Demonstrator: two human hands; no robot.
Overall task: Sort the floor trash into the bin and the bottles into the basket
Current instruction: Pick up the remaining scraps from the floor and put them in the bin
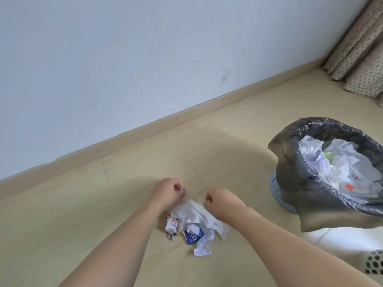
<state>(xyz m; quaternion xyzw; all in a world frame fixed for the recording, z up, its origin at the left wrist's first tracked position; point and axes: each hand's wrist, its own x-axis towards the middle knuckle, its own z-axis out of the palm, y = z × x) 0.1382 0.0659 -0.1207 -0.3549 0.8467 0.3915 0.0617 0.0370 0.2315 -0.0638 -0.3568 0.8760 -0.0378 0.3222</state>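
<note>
low in the centre of the frame, the left hand (169,193) and right hand (220,200) each pinch the far edge of a crumpled white tissue sheet (196,214) lying on the pale wood-grain floor (83,224). just below it lie a small white carton (171,224), a blue-printed wrapper (193,235) and torn paper scraps (202,248). at right stands a lavender perforated plastic bin (276,185) lined with a glossy grey bag (310,199), holding crumpled papers.

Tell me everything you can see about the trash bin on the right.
The bin is a pale blue perforated plastic basket standing upright on the wood floor, right of both hands and apart from them. A grey translucent bag lines it, draped loosely over the rim and down its side. Inside lie crumpled white papers, filling it nearly to the rim.
</note>
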